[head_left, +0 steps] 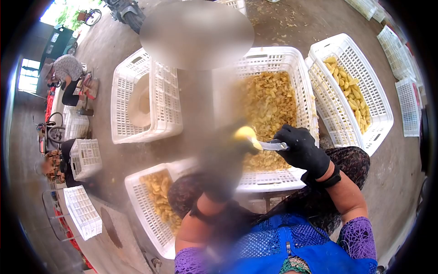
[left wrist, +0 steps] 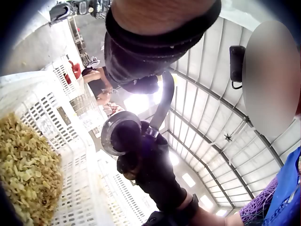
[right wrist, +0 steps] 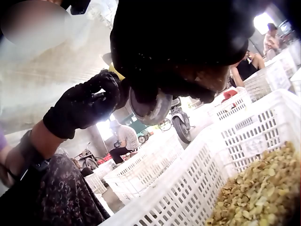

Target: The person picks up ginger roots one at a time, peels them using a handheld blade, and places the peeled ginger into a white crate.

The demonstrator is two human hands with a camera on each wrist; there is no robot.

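My gloved left hand (head_left: 223,160), blurred in the head view, holds a rounded yellow peeled piece of produce (head_left: 245,132) above a crate of shavings. From the right, my black-gloved right hand (head_left: 299,145) grips a peeler (head_left: 273,145) with a curved metal blade, its tip right at the yellow piece. In the left wrist view a round metal ring (left wrist: 109,136) shows beside the right hand (left wrist: 157,174). The left hand (right wrist: 84,106) appears in the right wrist view, with a sliver of the yellow piece (right wrist: 115,71) beside it.
The white crate (head_left: 273,51) before me holds thin yellow shavings (head_left: 273,109). Yellow pieces (head_left: 349,93) fill part of a tilted crate (head_left: 376,107) at right. Another crate (head_left: 137,205) with yellow pieces is at lower left. A crate (head_left: 166,100) with a round tub stands behind. Other people sit at left.
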